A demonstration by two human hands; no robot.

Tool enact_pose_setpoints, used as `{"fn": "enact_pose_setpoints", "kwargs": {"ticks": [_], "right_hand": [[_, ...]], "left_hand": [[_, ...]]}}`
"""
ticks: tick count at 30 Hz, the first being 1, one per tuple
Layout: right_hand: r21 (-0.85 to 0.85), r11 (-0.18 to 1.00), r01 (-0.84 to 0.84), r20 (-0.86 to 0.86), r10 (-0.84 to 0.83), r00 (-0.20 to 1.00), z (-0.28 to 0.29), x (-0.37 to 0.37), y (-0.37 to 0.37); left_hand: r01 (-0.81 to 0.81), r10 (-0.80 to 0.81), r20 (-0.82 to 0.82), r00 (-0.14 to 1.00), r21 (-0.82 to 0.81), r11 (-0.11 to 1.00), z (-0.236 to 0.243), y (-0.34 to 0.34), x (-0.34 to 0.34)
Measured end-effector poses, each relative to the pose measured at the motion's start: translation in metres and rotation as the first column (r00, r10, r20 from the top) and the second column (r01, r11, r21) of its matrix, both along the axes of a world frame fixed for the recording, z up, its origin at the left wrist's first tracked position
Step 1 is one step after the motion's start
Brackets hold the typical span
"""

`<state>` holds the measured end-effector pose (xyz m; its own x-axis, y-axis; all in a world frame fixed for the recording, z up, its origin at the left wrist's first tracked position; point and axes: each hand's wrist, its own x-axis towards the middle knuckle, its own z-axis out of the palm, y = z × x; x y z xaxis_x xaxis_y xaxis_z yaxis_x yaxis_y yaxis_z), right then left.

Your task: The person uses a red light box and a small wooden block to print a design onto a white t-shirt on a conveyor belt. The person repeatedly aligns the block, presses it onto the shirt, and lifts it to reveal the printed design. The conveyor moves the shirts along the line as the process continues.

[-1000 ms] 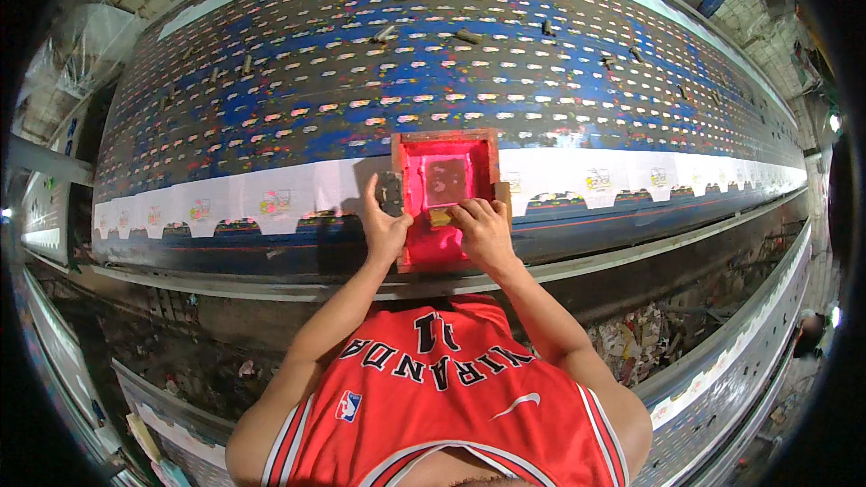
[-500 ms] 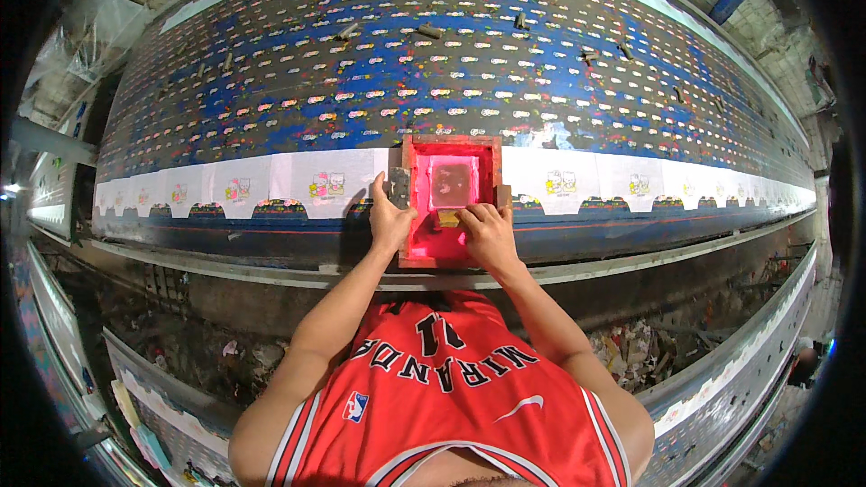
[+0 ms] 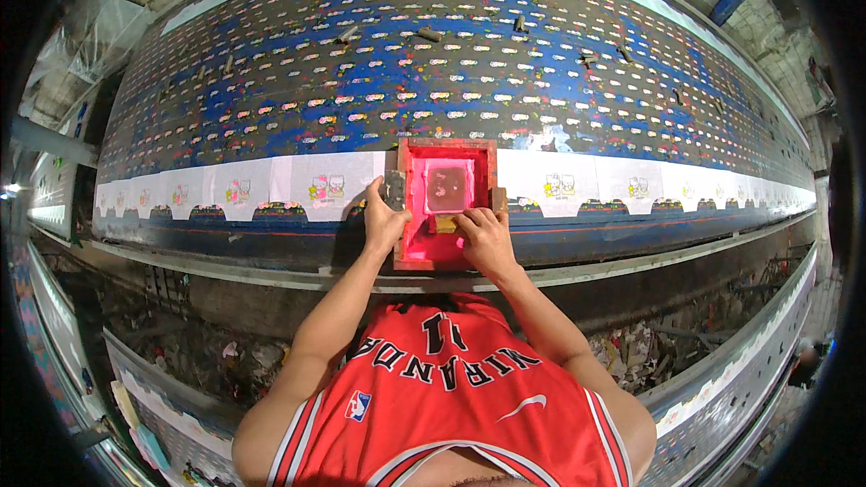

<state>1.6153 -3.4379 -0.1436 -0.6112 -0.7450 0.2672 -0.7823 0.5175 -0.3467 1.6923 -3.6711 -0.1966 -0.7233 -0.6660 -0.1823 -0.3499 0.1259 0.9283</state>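
A small wooden screen-printing frame (image 3: 448, 143), stained red, lies over the white fabric strip (image 3: 532, 176) in front of me. Wet pink ink (image 3: 420, 239) coats its inside around a darker, see-through window (image 3: 446, 188). My left hand (image 3: 385, 221) is closed on the frame's left side, at a dark block (image 3: 394, 188) fixed there. Inside the frame, below the window, my right hand (image 3: 489, 239) grips a yellowish squeegee (image 3: 442, 225); its fingers hide the right end. Printed cartoon figures (image 3: 327, 187) show on the fabric at both sides.
The long table (image 3: 361, 95) bears rows of small colourful marks, blue patches and several loose dark pieces (image 3: 428, 34). A pale rail (image 3: 262, 272) runs along its near edge. Scraps (image 3: 631, 352) litter the ground below. Another table edge (image 3: 171, 388) lies at lower left.
The frame, with both hands, has shifted slightly left and toward me. The squeegee remains in my right hand near the lower edge of the window.
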Motion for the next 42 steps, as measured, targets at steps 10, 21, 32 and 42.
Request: {"fn": "enact_pose_setpoints", "kwargs": {"ticks": [10, 21, 32, 42], "right_hand": [[0.000, 0.999, -0.043, -0.009, 0.043, 0.999, 0.004, 0.018, 0.006], [0.053, 0.996, 0.069, -0.038, -0.067, 0.997, 0.001, -0.102, -0.074], [0.035, 0.999, -0.033, 0.020, 0.032, 0.999, -0.006, -0.003, -0.003], [-0.027, 0.999, 0.022, -0.087, -0.024, 0.996, 0.025, -0.072, 0.105]], "left_hand": [[0.050, -0.043, 0.084, 0.996, -0.092, 0.994, 0.004, 0.000, 0.001], [0.078, -0.073, 0.081, 0.994, -0.069, 0.995, 0.014, 0.000, -0.001], [0.031, -0.036, -0.038, 0.999, -0.127, 0.991, 0.004, 0.006, 0.000], [0.011, -0.030, -0.214, 0.976, -0.088, 0.996, 0.019, 0.129, -0.071]]}}
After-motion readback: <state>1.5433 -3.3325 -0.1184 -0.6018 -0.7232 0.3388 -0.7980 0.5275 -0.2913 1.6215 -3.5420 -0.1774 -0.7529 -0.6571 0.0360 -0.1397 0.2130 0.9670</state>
